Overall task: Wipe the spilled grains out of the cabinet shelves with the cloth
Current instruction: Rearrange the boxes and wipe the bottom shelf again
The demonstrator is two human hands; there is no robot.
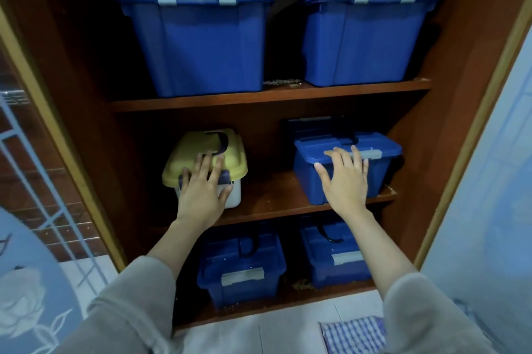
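Note:
A brown wooden cabinet stands open with three shelves. On the middle shelf (267,204), my left hand (203,189) rests with spread fingers on the front of a yellow-lidded white box (201,152). My right hand (345,178) lies with straight fingers on the front of a small blue box (383,169). Spilled grains (283,82) lie on the top shelf between two big bins, and more grains (300,284) lie on the bottom shelf. A blue-and-white checked cloth (352,335) lies on the tiled floor at the lower right.
Two large blue bins (201,45) (365,42) fill the top shelf. Two small blue boxes (241,267) (336,255) sit on the bottom shelf. A dark box stands behind the right middle box. Glass doors hang open on both sides.

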